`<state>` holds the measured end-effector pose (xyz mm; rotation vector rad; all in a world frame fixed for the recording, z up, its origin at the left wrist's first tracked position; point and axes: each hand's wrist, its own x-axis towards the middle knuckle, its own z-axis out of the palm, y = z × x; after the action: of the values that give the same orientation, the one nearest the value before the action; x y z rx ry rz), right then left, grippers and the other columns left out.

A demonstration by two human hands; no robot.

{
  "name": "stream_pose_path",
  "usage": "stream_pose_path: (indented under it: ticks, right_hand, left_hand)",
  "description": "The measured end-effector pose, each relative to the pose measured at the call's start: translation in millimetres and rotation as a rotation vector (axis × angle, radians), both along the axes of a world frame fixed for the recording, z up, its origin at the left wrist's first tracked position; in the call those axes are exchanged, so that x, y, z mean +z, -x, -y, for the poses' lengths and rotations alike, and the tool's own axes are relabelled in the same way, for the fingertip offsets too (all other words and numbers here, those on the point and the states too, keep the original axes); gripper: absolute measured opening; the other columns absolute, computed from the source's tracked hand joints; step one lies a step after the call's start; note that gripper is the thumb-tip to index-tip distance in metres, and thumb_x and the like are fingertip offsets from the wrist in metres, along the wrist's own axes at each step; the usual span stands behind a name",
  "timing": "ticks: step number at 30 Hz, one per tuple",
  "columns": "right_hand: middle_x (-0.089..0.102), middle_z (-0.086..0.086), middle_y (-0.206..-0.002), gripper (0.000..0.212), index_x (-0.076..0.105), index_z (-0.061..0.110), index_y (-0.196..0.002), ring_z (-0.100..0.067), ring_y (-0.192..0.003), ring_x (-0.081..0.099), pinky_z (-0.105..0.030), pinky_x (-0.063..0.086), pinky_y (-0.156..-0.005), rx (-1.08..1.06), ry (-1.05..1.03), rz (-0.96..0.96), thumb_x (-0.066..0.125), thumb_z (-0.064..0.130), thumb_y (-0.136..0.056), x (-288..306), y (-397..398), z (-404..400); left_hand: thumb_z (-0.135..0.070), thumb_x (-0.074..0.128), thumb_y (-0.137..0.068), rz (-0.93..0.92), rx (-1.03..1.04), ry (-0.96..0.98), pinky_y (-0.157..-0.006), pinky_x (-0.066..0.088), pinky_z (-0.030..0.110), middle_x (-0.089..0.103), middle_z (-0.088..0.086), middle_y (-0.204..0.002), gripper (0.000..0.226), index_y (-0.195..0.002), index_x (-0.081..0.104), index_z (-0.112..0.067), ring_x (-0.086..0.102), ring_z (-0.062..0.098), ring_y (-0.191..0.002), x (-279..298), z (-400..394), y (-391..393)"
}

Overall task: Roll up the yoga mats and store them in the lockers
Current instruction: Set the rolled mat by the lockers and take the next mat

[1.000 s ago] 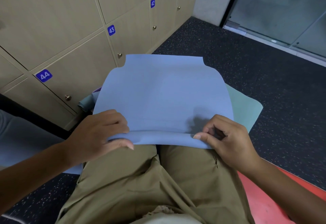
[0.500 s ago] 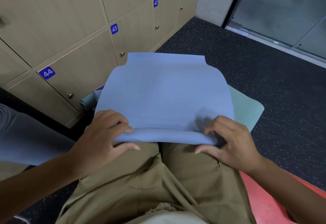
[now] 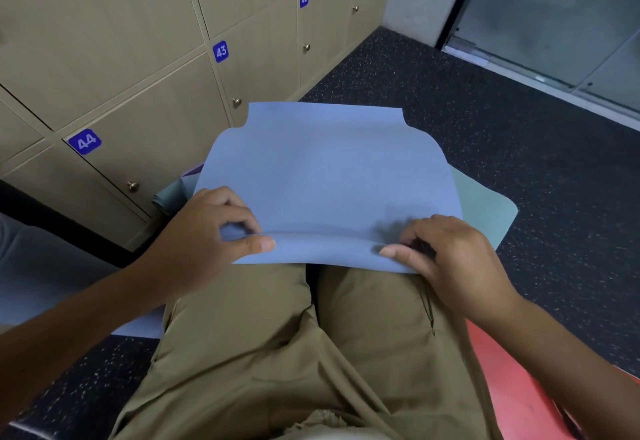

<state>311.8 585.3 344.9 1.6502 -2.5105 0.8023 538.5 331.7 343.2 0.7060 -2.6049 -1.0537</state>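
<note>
Both hands pinch the folded near edge of a blue yoga mat (image 3: 325, 176). The left hand (image 3: 204, 239) grips one end, the right hand (image 3: 446, 256) the other, beside numbered lockers (image 3: 145, 100).

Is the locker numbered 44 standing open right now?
No. Locker 44 has its door shut flush with its neighbours, while both hands grip the near edge of the blue mat.

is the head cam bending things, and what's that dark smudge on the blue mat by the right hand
Head view: wide-angle bending, so the locker lines splay outward towards the edges. The dark patch on the blue mat beside the right hand looks like a smeared shadow. Left hand fairly sharp. Light is soft, with no harsh glare.
</note>
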Motion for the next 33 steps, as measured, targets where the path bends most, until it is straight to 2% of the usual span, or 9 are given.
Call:
stream_pose_path:
  ticks: [2,4,8,15,20,22,27,30,33]
  right_hand:
    - [0.053,0.012,-0.064,0.046,0.056,0.031,-0.069,-0.011,-0.064,0.051,-0.017,0.035,-0.056,-0.019,-0.038,0.195,0.057,0.074,-0.085,6,5,4]
    - [0.058,0.015,-0.070,0.040,0.057,0.032,-0.070,-0.010,-0.066,0.055,-0.017,0.038,-0.058,-0.033,-0.029,0.300,0.066,0.070,-0.078,9,9,8]
    - [0.058,0.009,-0.075,0.038,0.062,0.027,-0.074,-0.015,-0.074,0.056,-0.018,0.041,-0.063,-0.038,0.013,0.319,0.075,0.063,-0.072,8,15,14]
    - [0.052,0.012,-0.057,0.044,0.064,0.022,-0.068,-0.008,-0.054,0.045,-0.016,0.036,-0.053,-0.116,-0.055,0.496,0.077,0.063,-0.064,11,24,24]
    - [0.054,0.003,-0.058,0.046,0.064,0.021,-0.067,-0.008,-0.055,0.045,-0.024,0.038,-0.055,-0.146,-0.020,0.534,0.079,0.064,-0.060,4,33,30]
    - [0.053,0.007,-0.057,0.040,0.062,0.023,-0.065,-0.011,-0.056,0.047,-0.025,0.039,-0.056,-0.147,0.051,0.468,0.079,0.059,-0.068,-1,32,31]
    - [0.056,0.004,-0.066,0.036,0.065,0.011,-0.074,-0.013,-0.063,0.048,-0.018,0.036,-0.061,-0.055,0.224,-0.101,0.069,0.040,-0.095,-15,30,26]
    - [0.058,-0.006,-0.068,0.036,0.070,0.003,-0.076,-0.026,-0.060,0.053,-0.033,0.045,-0.060,0.140,0.243,-0.283,0.072,0.034,-0.095,-19,35,20]
    - [0.063,-0.011,-0.073,0.042,0.073,-0.002,-0.078,-0.032,-0.060,0.056,-0.042,0.049,-0.057,0.255,0.234,-0.365,0.079,0.038,-0.091,-17,42,17]
  left_hand:
    - [-0.066,0.066,-0.066,-0.008,-0.004,-0.016,-0.076,0.036,0.009,0.059,-0.014,-0.096,0.032,-0.087,0.070,-0.041,0.057,0.008,-0.095,2,2,1]
    - [-0.062,0.065,-0.070,-0.028,-0.012,0.019,-0.074,0.038,0.013,0.060,-0.012,-0.095,0.030,-0.087,0.068,-0.038,0.057,0.011,-0.092,4,1,1]
    - [-0.056,0.057,-0.082,-0.006,-0.039,0.203,-0.075,0.039,0.022,0.060,-0.013,-0.087,0.020,-0.082,0.064,-0.037,0.053,0.008,-0.085,7,-5,5]
    - [-0.040,0.050,-0.096,-0.060,-0.020,0.435,-0.070,0.041,0.041,0.063,-0.011,-0.084,0.033,-0.083,0.074,-0.023,0.051,0.020,-0.074,1,-14,8]
    - [-0.058,0.064,-0.090,-0.116,-0.085,0.528,-0.073,0.050,0.046,0.069,-0.002,-0.091,0.048,-0.093,0.078,-0.012,0.062,0.027,-0.081,-13,-3,4]
    - [-0.056,0.062,-0.092,-0.112,-0.106,0.500,-0.069,0.049,0.047,0.068,-0.003,-0.087,0.045,-0.089,0.078,-0.013,0.061,0.027,-0.077,-10,2,10]
    - [-0.069,0.053,-0.086,0.011,-0.067,0.272,-0.072,0.042,0.034,0.063,-0.017,-0.073,0.039,-0.075,0.070,-0.036,0.051,0.009,-0.077,-1,14,25]
    - [-0.070,0.054,-0.074,0.077,-0.016,0.056,-0.073,0.041,0.029,0.066,-0.017,-0.078,0.032,-0.068,0.065,-0.041,0.054,0.010,-0.089,2,20,31]
    - [-0.072,0.061,-0.069,0.115,-0.014,-0.053,-0.076,0.044,0.031,0.067,-0.013,-0.076,0.030,-0.076,0.070,-0.044,0.054,0.009,-0.092,4,25,38]
